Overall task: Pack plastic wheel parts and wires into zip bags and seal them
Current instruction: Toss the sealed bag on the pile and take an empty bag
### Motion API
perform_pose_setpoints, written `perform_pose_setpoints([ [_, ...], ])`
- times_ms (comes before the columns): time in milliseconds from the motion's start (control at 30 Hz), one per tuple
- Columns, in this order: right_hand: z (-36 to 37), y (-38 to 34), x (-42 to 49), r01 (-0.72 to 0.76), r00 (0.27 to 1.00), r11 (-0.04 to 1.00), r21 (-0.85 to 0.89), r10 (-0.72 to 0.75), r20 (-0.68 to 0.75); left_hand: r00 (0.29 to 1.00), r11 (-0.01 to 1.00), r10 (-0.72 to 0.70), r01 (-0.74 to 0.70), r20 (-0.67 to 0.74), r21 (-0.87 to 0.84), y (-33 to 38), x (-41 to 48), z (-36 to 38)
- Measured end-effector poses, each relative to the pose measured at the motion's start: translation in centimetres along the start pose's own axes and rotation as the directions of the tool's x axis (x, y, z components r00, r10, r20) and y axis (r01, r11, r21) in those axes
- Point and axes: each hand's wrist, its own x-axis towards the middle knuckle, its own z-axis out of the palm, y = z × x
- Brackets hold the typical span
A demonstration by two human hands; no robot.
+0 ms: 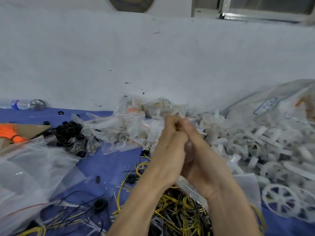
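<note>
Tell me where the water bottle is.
Head view, far left: the water bottle lies along the white wall, just left of a dark spoked wheel.

single head view, looking forward and down, close over the blue mat (105, 160)

I am pressing my left hand (166, 150) and my right hand (204, 160) together, palms facing, and pinching a clear zip bag (196, 195) between them. Its lower end is sticking out under my right wrist. A heap of white plastic wheel parts (255, 142) is lying to the right of my right hand. Yellow and black wires (179, 212) are lying tangled on the blue cloth (105, 164) beneath my wrists. Black rings (68, 132) are lying well left of my left hand, and filled zip bags (119, 126) are piling up between them and my fingertips (172, 120).
</note>
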Motion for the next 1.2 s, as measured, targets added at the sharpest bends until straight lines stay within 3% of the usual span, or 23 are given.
perform_pose_setpoints([
  [100, -0.7, 0.7, -0.2, 0.046, 0.997, 0.994, 0.099, -0.052, 0.058, 0.978, 0.936, 0.203, -0.184, -0.035, 0.302, -1.4, -0.3, 0.3],
  [167, -1.7, 0.9, -0.5, 0.036, 0.997, 0.992, 0.123, -0.043, 0.059, 0.941, 0.815, 0.335, -0.313, 0.044, 0.487, -1.7, 0.0, 0.0],
  [200, -2.0, 0.8, -0.1, 0.024, 0.999, 0.989, 0.145, -0.030, 0.035, 0.938, 0.797, 0.332, -0.333, 0.096, 0.504, -1.9, 0.1, -0.3],
  [333, -3.3, 1.1, 0.6, 0.067, 0.998, 0.983, 0.173, -0.063, -0.028, 0.961, 0.853, 0.132, -0.234, 0.241, 0.466, -2.9, 1.0, -1.5],
  [433, -3.7, 1.1, 0.5, 0.123, 0.986, 0.992, 0.038, -0.118, -0.118, 0.980, 0.804, 0.074, -0.169, 0.186, 0.570, -2.8, 3.2, 0.1],
  [533, -4.7, 0.2, 0.5, 0.198, 0.937, 0.973, 0.119, -0.152, -0.313, 0.958, 0.919, 0.098, -0.191, 0.269, 0.345, -2.8, 2.5, -1.0],
  [567, -5.4, -0.2, 0.4, 0.231, 0.915, 0.959, 0.162, -0.157, -0.372, 0.941, 0.905, 0.074, -0.202, 0.330, 0.374, -3.0, 1.6, -1.9],
  [633, -6.9, -1.2, -0.2, 0.226, 0.886, 0.966, 0.125, -0.150, -0.438, 0.909, 0.726, -0.070, -0.236, 0.410, 0.647, -4.2, 0.6, -3.2],
  [700, -8.2, -2.0, -0.9, 0.182, 0.877, 0.982, 0.045, -0.141, -0.460, 0.839, 0.554, -0.302, -0.233, 0.453, 0.799, -5.1, 0.2, -2.7],
  [800, -9.3, -2.5, -1.8, 0.233, 0.883, 0.966, 0.113, -0.161, -0.440, 0.744, 0.493, -0.444, -0.262, 0.499, 0.830, -6.1, 0.0, -1.6],
  [867, -9.4, -2.7, -2.1, 0.291, 0.883, 0.931, 0.221, -0.173, -0.435, 0.769, 0.520, -0.405, -0.252, 0.495, 0.816, -6.8, 0.1, -1.5],
  [967, -9.1, -2.7, -2.2, 0.309, 0.897, 0.900, 0.308, -0.168, -0.409, 0.804, 0.654, -0.333, -0.179, 0.492, 0.735, -7.0, 0.3, -1.3],
  [1033, -8.9, -2.6, -2.1, 0.297, 0.916, 0.884, 0.360, -0.157, -0.369, 0.821, 0.670, -0.329, -0.146, 0.467, 0.728, -7.1, 0.5, -1.3],
  [1100, -9.0, -2.6, -2.1, 0.244, 0.944, 0.910, 0.334, -0.144, -0.297, 0.859, 0.702, -0.291, -0.109, 0.422, 0.704, -7.0, 0.8, -1.6],
  [1200, -8.8, -2.2, -2.4, 0.117, 0.990, 0.984, 0.137, -0.104, -0.096, 0.920, 0.762, -0.229, -0.034, 0.319, 0.647, -6.1, 1.0, -1.8],
])
